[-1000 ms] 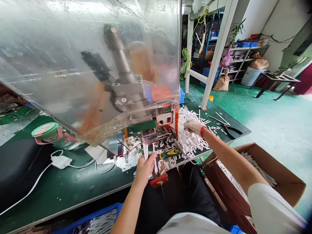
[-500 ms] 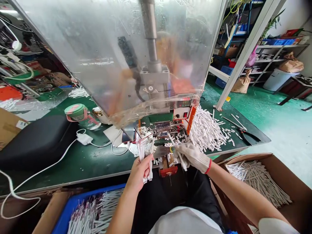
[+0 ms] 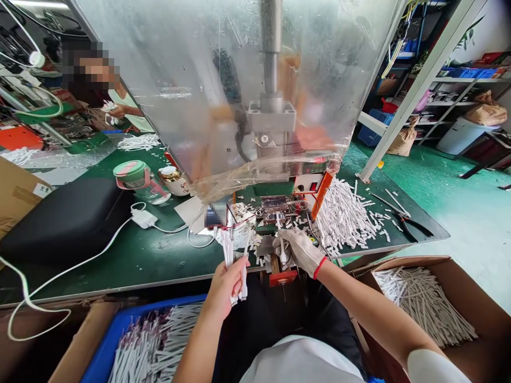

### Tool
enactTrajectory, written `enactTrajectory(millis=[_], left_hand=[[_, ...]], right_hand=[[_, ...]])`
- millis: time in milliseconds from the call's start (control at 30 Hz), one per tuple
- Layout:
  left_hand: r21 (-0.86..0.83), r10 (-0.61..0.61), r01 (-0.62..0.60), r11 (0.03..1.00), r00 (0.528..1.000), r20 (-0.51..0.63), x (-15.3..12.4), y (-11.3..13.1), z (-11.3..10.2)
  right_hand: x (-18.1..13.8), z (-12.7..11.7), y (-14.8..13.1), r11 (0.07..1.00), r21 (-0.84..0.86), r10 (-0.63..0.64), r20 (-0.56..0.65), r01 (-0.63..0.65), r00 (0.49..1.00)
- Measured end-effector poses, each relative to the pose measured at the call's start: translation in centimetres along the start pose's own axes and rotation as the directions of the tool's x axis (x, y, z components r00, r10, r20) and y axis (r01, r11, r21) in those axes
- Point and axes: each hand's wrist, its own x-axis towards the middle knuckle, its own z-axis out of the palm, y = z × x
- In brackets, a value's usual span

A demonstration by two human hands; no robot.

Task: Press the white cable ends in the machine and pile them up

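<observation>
My bare left hand (image 3: 230, 280) is closed around a bundle of thin white strips (image 3: 228, 246) that stick up and down past the fingers. My right hand (image 3: 299, 250), in a white knitted glove with a red cuff, pinches one white strip (image 3: 281, 246). That strip's far end reaches the small metal fixture (image 3: 275, 208) of the press; whether it is seated there I cannot tell. Below the right hand is a red vise-like block (image 3: 283, 278) at the table edge. Above stands the press cylinder (image 3: 271, 69), seen through a cloudy clear shield (image 3: 191, 127).
Cut white pieces (image 3: 345, 213) lie heaped right of the press, near pliers (image 3: 411, 226). A blue bin (image 3: 99, 346) and a cardboard box (image 3: 483, 298) hold more strips. Left are a black case (image 3: 67, 229), a jug (image 3: 139, 183) and a cable (image 3: 91, 266). Another person's hand (image 3: 117, 110) shows far left.
My right hand has moved left and its strip now points up to the fixture. The left hand keeps its bundle. The view has shifted, bringing another person into sight at the left.
</observation>
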Motion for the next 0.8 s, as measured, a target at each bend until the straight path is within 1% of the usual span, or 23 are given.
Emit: enactTrajectory(millis=[133, 233, 267, 333, 400, 433, 467, 500, 533, 567, 600, 633, 667, 733, 800], left_hand=[[-0.007, 0.022, -0.022, 1.0, 1.0, -0.005, 0.1, 0.0, 0.0], [0.031, 0.024, -0.025, 0.999, 1.0, 0.015, 0.0, 0.1, -0.1], [0.052, 0.022, -0.023, 0.998, 0.999, 0.033, 0.0, 0.1, -0.1], [0.097, 0.029, -0.038, 0.995, 0.995, 0.091, 0.0, 0.2, -0.3], [0.161, 0.044, -0.072, 0.984, 0.984, 0.172, 0.0, 0.6, -0.4], [0.2, 0.05, -0.096, 0.975, 0.974, 0.221, 0.0, 1.0, -0.4], [0.239, 0.05, -0.119, 0.964, 0.96, 0.276, 0.1, 1.4, -0.4], [0.275, 0.043, -0.14, 0.951, 0.942, 0.334, 0.1, 1.8, -0.2], [0.307, 0.027, -0.157, 0.939, 0.921, 0.39, 0.2, 2.3, 0.0], [0.334, 0.0, -0.165, 0.928, 0.896, 0.443, 0.3, 2.7, 0.3], [0.356, -0.035, -0.164, 0.92, 0.87, 0.491, 0.5, 3.1, 0.7], [0.372, -0.067, -0.159, 0.914, 0.847, 0.527, 0.6, 3.3, 1.1], [0.38, -0.089, -0.157, 0.911, 0.827, 0.555, 0.7, 3.4, 1.5], [0.368, -0.097, -0.166, 0.915, 0.794, 0.599, 0.7, 3.3, 1.9], [0.342, -0.089, -0.164, 0.925, 0.781, 0.618, 0.6, 3.2, 1.6]], right_hand=[[0.1, 0.4, -0.1, 1.0, 0.001, 0.014, -0.013, -0.014, 1.0], [0.2, 0.3, 0.1, 0.999, -0.028, 0.02, 0.001, -0.02, 1.0], [0.1, 0.1, 0.0, 0.998, -0.067, 0.004, 0.006, -0.004, 1.0], [-0.3, -0.3, -0.8, 0.976, -0.21, -0.062, -0.023, 0.056, 0.998], [-1.4, -0.8, -2.5, 0.905, -0.402, -0.187, -0.076, 0.141, 0.979], [-2.1, -1.0, -3.6, 0.852, -0.49, -0.247, -0.069, 0.183, 0.966], [-2.9, -1.2, -4.7, 0.795, -0.562, -0.286, -0.012, 0.23, 0.958], [-3.7, -1.3, -5.7, 0.744, -0.607, -0.289, 0.086, 0.28, 0.954], [-4.4, -1.3, -6.6, 0.711, -0.626, -0.252, 0.199, 0.321, 0.947], [-5.2, -1.3, -7.2, 0.696, -0.629, -0.185, 0.307, 0.345, 0.933], [-5.8, -1.2, -7.6, 0.695, -0.623, -0.119, 0.393, 0.359, 0.912], [-6.3, -1.1, -7.8, 0.705, -0.61, -0.071, 0.449, 0.363, 0.891], [-6.8, -1.0, -7.7, 0.724, -0.589, -0.047, 0.477, 0.359, 0.878], [-7.4, -1.4, -7.4, 0.764, -0.54, -0.055, 0.492, 0.354, 0.869], [-7.7, -2.8, -7.4, 0.793, -0.504, -0.092, 0.456, 0.342, 0.885]])
